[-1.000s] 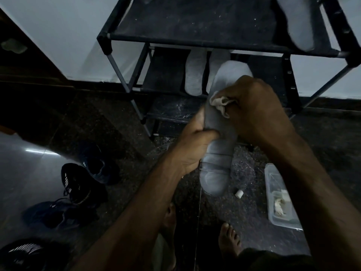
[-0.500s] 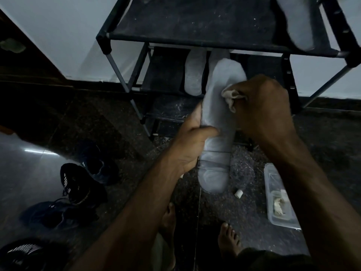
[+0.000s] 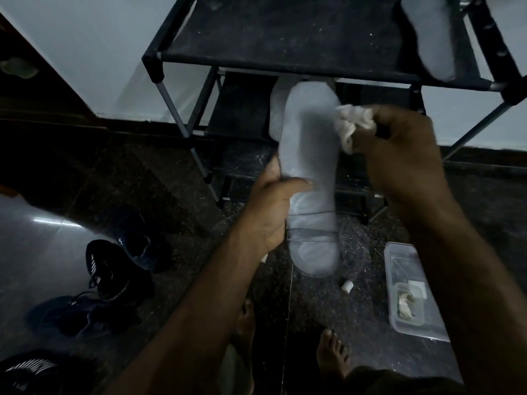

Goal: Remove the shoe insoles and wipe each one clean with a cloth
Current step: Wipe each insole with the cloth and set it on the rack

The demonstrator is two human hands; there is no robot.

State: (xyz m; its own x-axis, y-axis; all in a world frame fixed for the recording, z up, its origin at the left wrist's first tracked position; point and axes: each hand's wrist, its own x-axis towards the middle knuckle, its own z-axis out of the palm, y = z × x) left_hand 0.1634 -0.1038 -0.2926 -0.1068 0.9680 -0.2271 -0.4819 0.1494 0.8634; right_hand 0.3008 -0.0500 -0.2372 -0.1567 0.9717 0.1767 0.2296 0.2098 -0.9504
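Observation:
My left hand (image 3: 275, 206) grips a long grey insole (image 3: 309, 155) at its middle, holding it upright in front of the shoe rack (image 3: 285, 57). My right hand (image 3: 405, 155) is closed around a crumpled white cloth (image 3: 352, 124), which sits just off the insole's upper right edge. Another grey insole (image 3: 430, 35) lies on the rack's top shelf at the right. More pale insoles (image 3: 276, 109) lean on the lower shelf, mostly hidden behind the held one. Dark shoes (image 3: 111, 266) lie on the floor at the left.
A clear plastic container (image 3: 399, 263) with small bits inside sits on the dark speckled floor at the right, with a small white cap (image 3: 347, 286) beside it. My bare feet (image 3: 332, 354) are at the bottom. A white wall runs behind the rack.
My right hand with the cloth has slid up and to the right, off the insole's face to its upper right edge. The left hand keeps its grip.

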